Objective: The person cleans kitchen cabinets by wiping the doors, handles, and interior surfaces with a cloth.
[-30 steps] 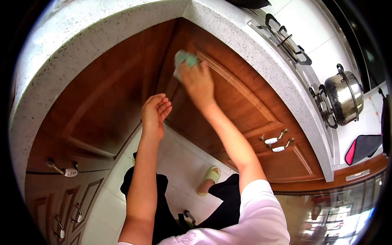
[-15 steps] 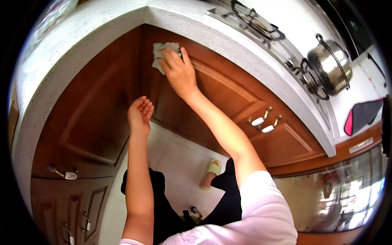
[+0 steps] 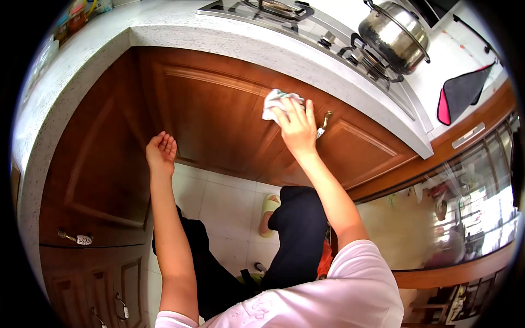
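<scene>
My right hand (image 3: 297, 128) holds a crumpled pale cloth (image 3: 272, 106) flat against the upper part of a brown wooden cabinet door (image 3: 213, 117), just left of a door handle (image 3: 325, 123). Part of the cloth is hidden under the fingers. My left hand (image 3: 161, 150) hangs in front of the cabinet corner, its fingers loosely bent and a little apart, with nothing visible in it.
Above the doors runs a speckled stone countertop (image 3: 164, 34). A gas stove (image 3: 322, 48) carries a steel pot (image 3: 395, 39). Grey-and-pink cloths (image 3: 465, 90) hang at the right. Another handle (image 3: 75, 237) juts from the left cabinet. Below is a tiled floor (image 3: 227, 216).
My right hand has slid the cloth rightward along the cabinet front, from near the inner corner to beside the handles. The view has shifted too; my left hand stays near the corner.
</scene>
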Motion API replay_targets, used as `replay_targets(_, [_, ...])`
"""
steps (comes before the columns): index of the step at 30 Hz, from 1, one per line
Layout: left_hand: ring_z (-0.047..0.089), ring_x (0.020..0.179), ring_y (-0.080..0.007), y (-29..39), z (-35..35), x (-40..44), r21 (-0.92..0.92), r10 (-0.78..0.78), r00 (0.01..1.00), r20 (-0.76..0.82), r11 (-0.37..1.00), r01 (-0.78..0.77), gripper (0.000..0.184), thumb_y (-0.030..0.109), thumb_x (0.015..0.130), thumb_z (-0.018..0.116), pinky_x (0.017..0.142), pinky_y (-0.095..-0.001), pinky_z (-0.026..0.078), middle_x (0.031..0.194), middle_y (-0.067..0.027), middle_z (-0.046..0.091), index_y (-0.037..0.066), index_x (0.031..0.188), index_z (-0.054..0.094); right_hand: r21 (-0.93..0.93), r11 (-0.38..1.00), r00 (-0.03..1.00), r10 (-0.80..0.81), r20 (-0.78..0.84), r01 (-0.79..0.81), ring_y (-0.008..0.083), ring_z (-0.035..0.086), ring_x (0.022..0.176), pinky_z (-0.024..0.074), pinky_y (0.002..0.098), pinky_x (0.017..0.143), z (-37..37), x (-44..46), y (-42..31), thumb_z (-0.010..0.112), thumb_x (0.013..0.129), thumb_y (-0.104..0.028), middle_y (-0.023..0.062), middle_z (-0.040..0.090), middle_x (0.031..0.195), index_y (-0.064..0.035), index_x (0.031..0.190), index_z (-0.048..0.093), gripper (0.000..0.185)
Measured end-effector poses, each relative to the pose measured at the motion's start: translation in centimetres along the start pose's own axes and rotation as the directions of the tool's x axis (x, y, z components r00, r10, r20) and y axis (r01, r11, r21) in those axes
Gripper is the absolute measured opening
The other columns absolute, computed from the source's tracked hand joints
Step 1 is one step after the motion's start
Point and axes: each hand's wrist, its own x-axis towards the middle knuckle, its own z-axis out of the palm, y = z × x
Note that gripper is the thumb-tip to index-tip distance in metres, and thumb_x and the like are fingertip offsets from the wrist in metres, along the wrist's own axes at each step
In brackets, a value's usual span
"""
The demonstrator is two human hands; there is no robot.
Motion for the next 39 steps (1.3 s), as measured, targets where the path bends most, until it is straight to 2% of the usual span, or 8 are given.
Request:
replay_targets(8, [0.061, 0.096, -0.0182, -0.1, -1.1, -0.2, 0.027, -0.003, 1.000, -0.018, 1.000, 0.004, 0.023, 0.014, 0.092, 0.058, 0.089, -0.0319, 0.054, 0.100, -0.0049, 0.063, 0.002, 0.111, 0.063, 0.006, 0.995, 0.989, 0.102, 0.108, -0.103, 0.0301, 0.059, 0.111, 0.0417, 0.0508, 0.108, 1.0, -5.0, -3.1, 0.064, 0.080, -0.004, 0.0114, 0.061, 0.108, -0.0050, 0.096, 0.065, 0.016])
replay_targets(11, [0.061, 0.096, -0.0182, 0.0, -1.0, -0.4, 0.011, -0.006, 1.000, -0.009, 1.000, 0.006, 0.023, 0.014, 0.092, 0.057, 0.088, -0.0319, 0.054, 0.100, -0.0049, 0.063, 0.002, 0.111, 0.063, 0.303, 0.933, 0.975, 0.154, 0.158, -0.196, 0.0308, 0.062, 0.102, 0.0456, 0.0477, 0.102, 1.3, -7.1, -4.2, 0.066, 0.079, 0.002, 0.0108, 0.064, 0.105, -0.0043, 0.094, 0.068, 0.016])
replay_targets(15, [0.062, 0.092, -0.0185, 0.3, -0.6, 0.2, -0.003, -0.022, 1.000, -0.012, 1.000, 0.022, 0.020, 0.014, 0.093, 0.056, 0.088, -0.0328, 0.055, 0.098, -0.0041, 0.063, 0.003, 0.108, 0.064, 0.207, 0.942, 0.938, 0.300, -0.173, -0.263, 0.0301, 0.061, 0.101, 0.0489, 0.0435, 0.088, -4.0, -3.2, -1.3, 0.071, 0.080, -0.001, 0.0078, 0.065, 0.107, -0.0074, 0.099, 0.072, 0.020])
replay_targets(22, [0.062, 0.091, -0.0180, -1.2, 0.2, 1.1, 0.028, -0.043, 0.998, 0.049, 0.999, 0.042, 0.022, 0.013, 0.093, 0.055, 0.086, -0.0319, 0.055, 0.098, -0.0055, 0.063, 0.001, 0.109, 0.064, 0.312, 0.712, 0.742, 0.669, -0.033, -0.629, 0.0409, 0.061, 0.105, 0.0530, 0.0453, 0.088, -2.0, -2.1, -1.3, 0.058, 0.083, 0.009, 0.0194, 0.055, 0.117, -0.0059, 0.136, 0.055, 0.055])
replay_targets(30, [0.062, 0.093, -0.0182, -3.4, 2.3, -0.2, 0.091, -0.059, 0.997, 0.050, 0.994, 0.054, 0.024, 0.012, 0.094, 0.056, 0.087, -0.0319, 0.055, 0.101, -0.0064, 0.062, 0.000, 0.113, 0.063, 0.414, 0.251, 0.367, 0.902, 0.227, -0.875, 0.0442, 0.059, 0.105, 0.0496, 0.0501, 0.085, -1.5, -3.1, -5.5, 0.053, 0.083, 0.010, 0.0200, 0.057, 0.113, -0.0039, 0.123, 0.054, 0.043])
replay_targets(35, [0.061, 0.094, -0.0190, -4.3, 2.5, 0.0, 0.089, -0.079, 0.994, 0.069, 0.993, 0.073, 0.025, 0.013, 0.094, 0.055, 0.088, -0.0325, 0.055, 0.103, -0.0067, 0.061, 0.000, 0.114, 0.062, 0.190, 0.438, 0.477, 0.817, 0.325, -0.879, 0.0417, 0.065, 0.087, 0.0522, 0.0505, 0.074, -1.8, -4.7, -4.0, 0.061, 0.084, 0.001, 0.0203, 0.062, 0.101, -0.0015, 0.110, 0.059, 0.026])
replay_targets(38, [0.061, 0.094, -0.0192, -4.1, 2.0, -0.2, 0.066, -0.090, 0.994, 0.054, 0.994, 0.087, 0.025, 0.013, 0.094, 0.054, 0.088, -0.0329, 0.055, 0.103, -0.0068, 0.061, -0.001, 0.114, 0.062, 0.281, 0.452, 0.532, 0.750, 0.395, -0.846, 0.0407, 0.067, 0.079, 0.0536, 0.0486, 0.071, -3.2, -6.5, -3.3, 0.064, 0.084, -0.002, 0.0204, 0.065, 0.091, -0.0005, 0.100, 0.063, 0.017])
replay_targets(39, [0.061, 0.094, -0.0192, -4.0, 1.8, -0.6, 0.058, -0.090, 0.995, 0.043, 0.995, 0.087, 0.025, 0.013, 0.095, 0.054, 0.088, -0.0330, 0.055, 0.103, -0.0069, 0.061, -0.001, 0.114, 0.062, 0.278, 0.487, 0.551, 0.800, 0.238, -0.828, 0.0386, 0.068, 0.077, 0.0545, 0.0457, 0.070, -4.7, -5.5, -3.9, 0.065, 0.084, -0.002, 0.0194, 0.067, 0.087, 0.0002, 0.097, 0.065, 0.013])
